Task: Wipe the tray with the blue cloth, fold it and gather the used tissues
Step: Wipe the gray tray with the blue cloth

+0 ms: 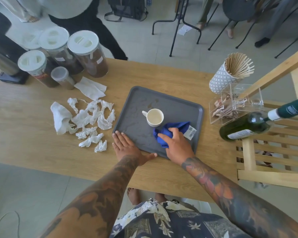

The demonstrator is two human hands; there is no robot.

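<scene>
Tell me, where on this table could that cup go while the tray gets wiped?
Bare wood lies beyond the tray, between the jars and the stick holder, and along the near edge left of the left hand. Crowded: the used tissues left of the tray, the clear box and bottle on its right.

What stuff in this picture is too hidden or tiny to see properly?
- Blue cloth, head view: the right hand grips it and covers part of it.
- Tag on the cloth: print too small to read.
- Tray: its near left corner is under the left hand.
- Green bottle: label tilted and too small to read.
- Jars: contents are brown, not identifiable.
</scene>
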